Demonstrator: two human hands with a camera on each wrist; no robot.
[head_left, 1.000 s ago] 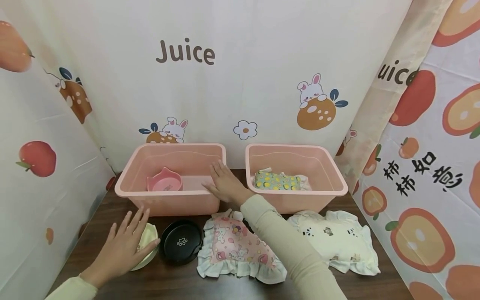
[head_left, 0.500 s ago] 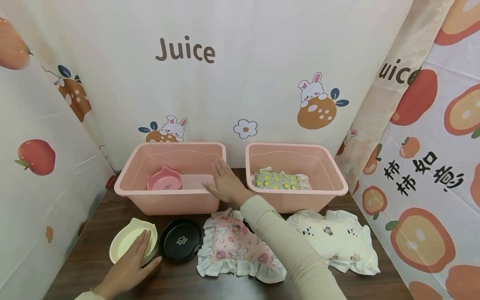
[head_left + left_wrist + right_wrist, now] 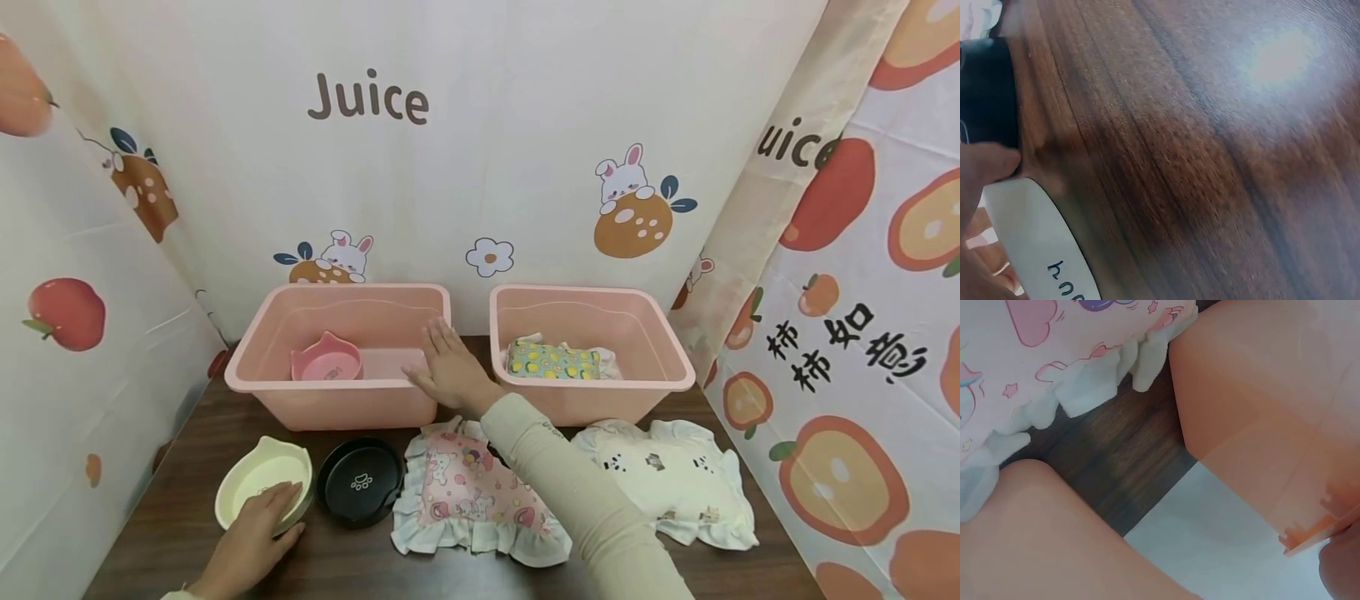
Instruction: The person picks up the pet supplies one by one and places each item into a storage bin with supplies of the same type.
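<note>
In the head view my left hand (image 3: 251, 533) holds a pale yellow bowl (image 3: 258, 471) with pointed ears by its near right side. Its fingers reach inside the rim, and the thumb lies outside, as the left wrist view shows along with dark lettering on the bowl's wall (image 3: 1041, 244). A black bowl (image 3: 363, 481) with a paw print sits just right of it. My right hand (image 3: 453, 367), fingers straight, lies at the right rim of the left pink bin (image 3: 337, 408). A pink cat-eared bowl (image 3: 330, 364) stands inside that bin.
Another pink bin (image 3: 592, 404) stands at the right, holding a lemon-print pillow (image 3: 555, 361). In front lie a pink ruffled pillow (image 3: 472, 492) and a cream ruffled pillow (image 3: 667, 483). Printed curtains (image 3: 480, 167) enclose the back and sides of the dark wooden table (image 3: 337, 567).
My left hand has come down onto the pale yellow bowl and its fingers have curled over the rim. The right hand has stayed at the bin's rim.
</note>
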